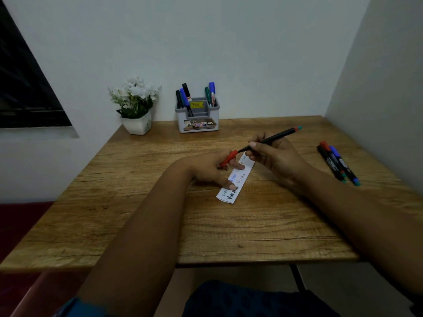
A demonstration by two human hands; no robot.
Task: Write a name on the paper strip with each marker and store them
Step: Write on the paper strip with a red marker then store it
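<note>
Two bare forearms reach from the bottom of the frame over the wooden table (pixel 137 213). At the centre, the left hand (pixel 206 168) pinches a red cap (pixel 229 158) while two straight fingers press on the paper strip (pixel 235 181), which lies flat with names written on it. Right beside it, the right hand (pixel 274 156) grips a black marker (pixel 270 138), its tip at the cap. At the right side three markers (pixel 338 163) lie together. In the upper middle, a grey holder (pixel 198 120) keeps more markers, next to a white flower pot (pixel 137 124).
</note>
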